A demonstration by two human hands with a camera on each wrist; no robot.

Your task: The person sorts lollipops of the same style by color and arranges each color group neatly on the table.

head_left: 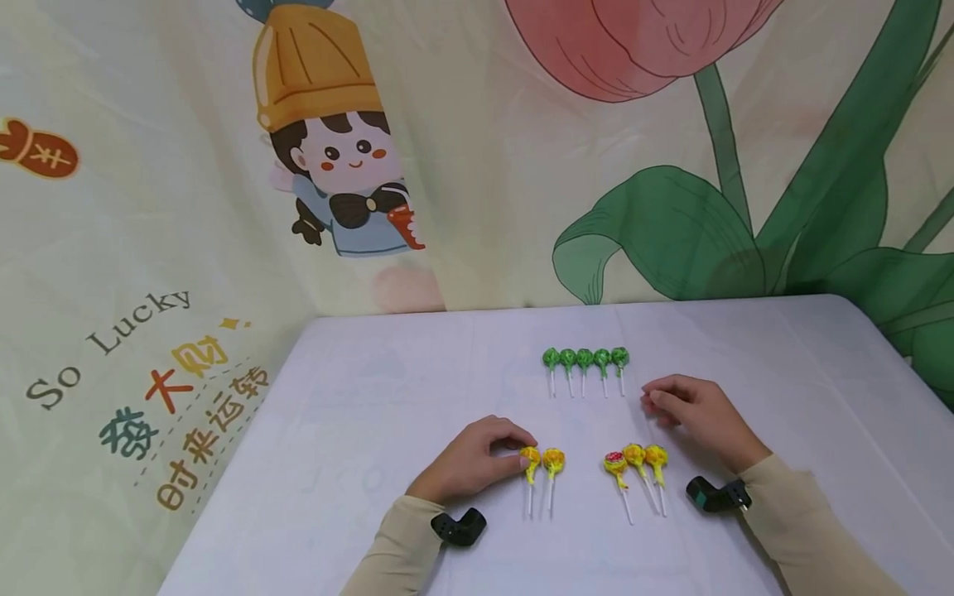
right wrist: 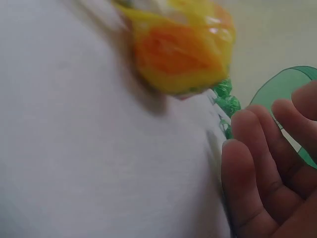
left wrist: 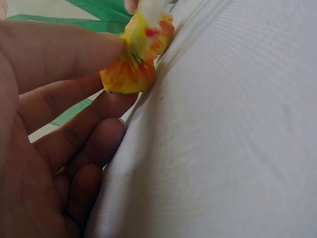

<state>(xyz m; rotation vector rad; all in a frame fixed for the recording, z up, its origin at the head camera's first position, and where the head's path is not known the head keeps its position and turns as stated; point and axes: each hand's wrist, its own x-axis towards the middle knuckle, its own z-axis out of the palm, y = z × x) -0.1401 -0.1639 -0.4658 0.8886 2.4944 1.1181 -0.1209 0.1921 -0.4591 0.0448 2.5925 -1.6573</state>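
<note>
- A person's left hand (head_left: 477, 455) pinches the head of the outer yellow lollipop (head_left: 530, 457) between thumb and forefinger, low on the white table (head_left: 373, 381).
- That sweet's stick, its long axis, runs from the grip back toward the person, nearly in line with the stick of the inner yellow lollipop (head_left: 554, 461) just to its right.
- Across a gap to the right, a red-topped lollipop (head_left: 614, 463) fronts a close trio with the middle yellow lollipop (head_left: 634, 455) and the far-right yellow lollipop (head_left: 657, 457), their sticks slanting back and slightly right.
- The right hand (head_left: 704, 418), nearer that trio, hangs beyond it and to its right, fingers loosely bent; nothing shows in its grasp, though the wrist view leaves the thumb out.
- At the far side, five green lollipops (head_left: 585, 358) stand in a row, sticks toward the person, the row's right end just left of the right fingertips and well apart from the left hand.
</note>
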